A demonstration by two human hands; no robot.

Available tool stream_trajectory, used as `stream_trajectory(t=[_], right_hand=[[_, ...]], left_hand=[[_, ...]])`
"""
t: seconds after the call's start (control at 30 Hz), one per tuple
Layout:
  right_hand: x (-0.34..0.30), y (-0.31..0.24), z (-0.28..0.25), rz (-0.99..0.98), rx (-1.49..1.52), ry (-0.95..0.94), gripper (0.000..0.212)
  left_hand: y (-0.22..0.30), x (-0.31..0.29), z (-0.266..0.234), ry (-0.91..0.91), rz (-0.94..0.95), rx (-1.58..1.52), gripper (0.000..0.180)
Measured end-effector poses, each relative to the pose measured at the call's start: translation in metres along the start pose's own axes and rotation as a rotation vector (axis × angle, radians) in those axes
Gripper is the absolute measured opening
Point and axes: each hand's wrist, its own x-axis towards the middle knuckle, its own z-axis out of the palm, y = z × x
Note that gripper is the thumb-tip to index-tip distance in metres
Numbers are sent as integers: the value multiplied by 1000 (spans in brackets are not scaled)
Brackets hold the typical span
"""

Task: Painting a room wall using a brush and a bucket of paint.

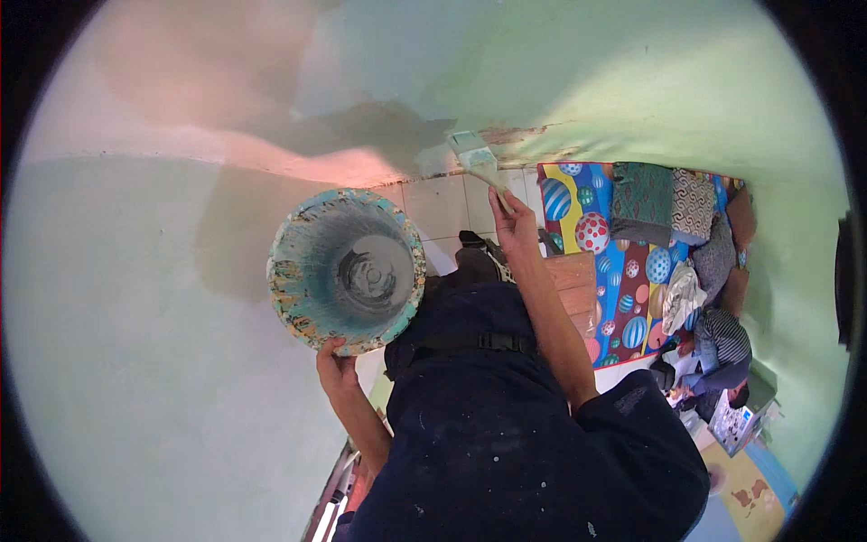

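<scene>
1. Right hand [515,226]: fingers closed in a pinch round the handle of the brush [475,154], which is raised ahead of the body, its head up and left of the hand. Whether the bristles touch the wall [388,63] cannot be told.

2. Left hand [337,369]: fingers curled over the near rim of the bucket [408,237], thumb and fingers closed on its edge. The bucket lies left of the brush, well apart from it, its mouth toward the viewer.

3. Technique (judgement): the work appears to be brushing the wall. Lay the bristles flat, use even strokes, and press lightly over the reddish-brown worn patch [517,135], where the surface may flake.

4. Handling (judgement): keep the bucket level and near the brush so drips fall inside; a one-handed rim grip could let it tip. Wipe excess from the bristles on a cleaner stretch of rim, as crumbs could spoil the coat.

5. Bucket contents: a greyish layer at the bottom, with darker marks; whether wet or dried is unclear. Flaky, multicoloured crust covers the rim.
</scene>
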Motion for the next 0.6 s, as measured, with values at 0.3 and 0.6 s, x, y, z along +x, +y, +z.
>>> stream_trajectory(t=[0.3, 0.6], right_hand=[[-33, 1, -44, -6, -241, -160, 36], [-166, -43, 50, -442, -966, -115, 31]], left_hand=[[17, 51, -32, -34, -18, 102, 53], [20, 65, -46, -10, -37, 250, 22]])
